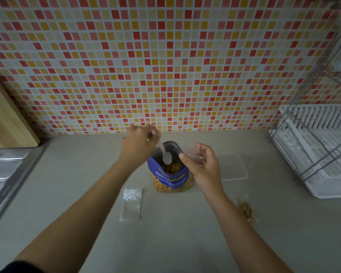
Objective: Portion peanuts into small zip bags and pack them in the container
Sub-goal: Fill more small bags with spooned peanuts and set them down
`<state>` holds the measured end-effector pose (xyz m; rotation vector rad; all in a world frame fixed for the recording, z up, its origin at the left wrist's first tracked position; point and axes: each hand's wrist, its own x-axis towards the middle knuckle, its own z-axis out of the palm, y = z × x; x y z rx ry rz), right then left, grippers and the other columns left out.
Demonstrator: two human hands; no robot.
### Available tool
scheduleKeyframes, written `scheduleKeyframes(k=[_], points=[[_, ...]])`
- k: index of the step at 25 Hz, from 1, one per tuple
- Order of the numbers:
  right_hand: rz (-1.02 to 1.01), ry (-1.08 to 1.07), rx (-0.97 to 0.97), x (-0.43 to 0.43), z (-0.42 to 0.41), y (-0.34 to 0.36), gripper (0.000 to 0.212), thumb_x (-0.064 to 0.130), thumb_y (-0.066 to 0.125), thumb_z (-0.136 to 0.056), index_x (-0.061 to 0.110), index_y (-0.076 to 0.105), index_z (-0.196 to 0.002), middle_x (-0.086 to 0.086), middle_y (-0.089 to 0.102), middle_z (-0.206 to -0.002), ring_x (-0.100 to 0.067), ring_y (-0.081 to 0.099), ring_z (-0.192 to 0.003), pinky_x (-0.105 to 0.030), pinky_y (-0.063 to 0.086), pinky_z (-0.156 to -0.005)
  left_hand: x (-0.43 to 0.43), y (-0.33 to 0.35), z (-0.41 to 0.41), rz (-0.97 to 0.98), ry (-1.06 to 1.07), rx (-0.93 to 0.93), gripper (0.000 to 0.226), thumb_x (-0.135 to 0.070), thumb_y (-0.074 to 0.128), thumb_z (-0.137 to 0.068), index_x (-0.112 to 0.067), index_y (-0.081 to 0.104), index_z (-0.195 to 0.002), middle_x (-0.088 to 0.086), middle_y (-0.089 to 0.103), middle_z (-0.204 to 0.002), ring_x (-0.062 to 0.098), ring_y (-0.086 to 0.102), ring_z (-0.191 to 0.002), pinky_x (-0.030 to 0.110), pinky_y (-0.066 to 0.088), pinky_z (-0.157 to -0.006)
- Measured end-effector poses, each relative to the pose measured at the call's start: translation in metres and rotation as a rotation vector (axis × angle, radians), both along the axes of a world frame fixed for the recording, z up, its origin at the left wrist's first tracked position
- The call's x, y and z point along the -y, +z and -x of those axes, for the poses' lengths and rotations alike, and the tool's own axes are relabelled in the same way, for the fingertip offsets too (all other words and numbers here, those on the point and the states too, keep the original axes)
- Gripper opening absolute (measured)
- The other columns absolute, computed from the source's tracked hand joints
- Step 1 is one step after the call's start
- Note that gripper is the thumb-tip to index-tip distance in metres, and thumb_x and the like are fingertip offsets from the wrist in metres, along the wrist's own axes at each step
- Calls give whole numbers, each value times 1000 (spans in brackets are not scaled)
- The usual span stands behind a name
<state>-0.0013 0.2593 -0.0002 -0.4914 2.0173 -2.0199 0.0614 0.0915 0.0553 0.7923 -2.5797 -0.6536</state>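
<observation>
Scooping step: the left hand grips a white spoon dipped into the open peanut bag. Just right of its mouth the right hand pinches a small zip bag. Next likely calls for a level carry across; the container lies further right.

The lone wide-angle head camera looked forward and down from close above the counter, squarely facing the tiled wall behind it.

Mosaic-tiled wall (red, orange, cream) behind a grey countertop.
</observation>
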Motion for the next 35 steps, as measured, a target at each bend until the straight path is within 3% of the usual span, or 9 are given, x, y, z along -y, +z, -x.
scheduleKeyframes(k=[2, 6, 11, 13, 16, 20, 24, 29, 35], points=[[-36, -1, -1, -1, -1, -7, 42, 28, 81, -69, 27, 55, -102, 13, 62, -94, -3, 61, -89, -13, 50, -73, -13, -31, 7, 103, -12, 222, 25, -34, 45, -93, -23, 64, -105, 2, 64, -106, 21, 47, -117, 46, 38, -95], [-51, 6, 2, -1, 0, -16, 42, 24, 80, -69, 24, 56, -103, 9, 67, -95, -5, 63, -92, -8, 48, -70, -23, -41, 21, -43, 56, 380, 25, -25, 43, -91, -23, 65, -104, 2, 58, -110, 21, 45, -117, 58, 31, -100], [-42, 48, 1, -3, 3, -19, 42, 21, 80, -70, 25, 56, -103, 9, 68, -93, -7, 64, -96, -16, 50, -76, -13, -35, 19, -372, 142, 154, 20, -22, 48, -90, -15, 67, -89, 7, 62, -91, 22, 57, -88, 36, 50, -80], [-47, 49, 3, -4, 5, -19, 41, 23, 81, -69, 29, 55, -101, 8, 68, -95, -9, 64, -97, -19, 50, -78, -11, -29, 13, -476, 127, 107, 19, -20, 50, -92, -10, 66, -87, 3, 59, -78, 15, 53, -73, 24, 45, -62], [-54, 55, 3, -5, 5, -17, 40, 22, 80, -70, 29, 55, -101, 10, 68, -93, -8, 64, -95, -20, 50, -79, -10, -24, 10, -590, 138, 69, 22, -20, 52, -92, -14, 62, -73, 0, 56, -70, 10, 49, -66, 20, 39, -57], [-48, 25, -2, -10, 4, -14, 42, 21, 80, -69, 23, 57, -105, 12, 67, -91, -1, 63, -88, -24, 51, -80, -5, -22, 6, -735, 179, -20, 20, -17, 51, -93, -6, 67, -87, 9, 63, -88, 15, 53, -82, 26, 39, -69], [-83, -26, -28, -16, 11, -10, 49, 35, 81, -65, 30, 56, -107, 10, 64, -103, -11, 60, -97, -27, 50, -83, -2, -14, -1, -883, 227, -97, 19, -15, 50, -94, -4, 65, -95, 0, 59, -84, 7, 49, -77, 32, 29, -81], [-145, -23, -125, -19, 15, 4, 46, 27, 81, -69, 29, 55, -107, 14, 60, -102, -4, 58, -93, -5, 44, -70, 14, -15, -10, -994, 326, -97, 20, -24, 54, -92, -11, 64, -103, 4, 60, -118, 20, 44, -122, 54, 26, -100], [-333, -2, -298, -8, 10, 9, 54, 34, 81, -66, 22, 57, -113, 11, 59, -104, -9, 57, -93, -18, 44, -76, 33, -2, -23, -1041, 400, -143, 10, -24, 56, -91, -17, 63, -94, 1, 65, -105, 16, 48, -119, 59, 26, -102]])
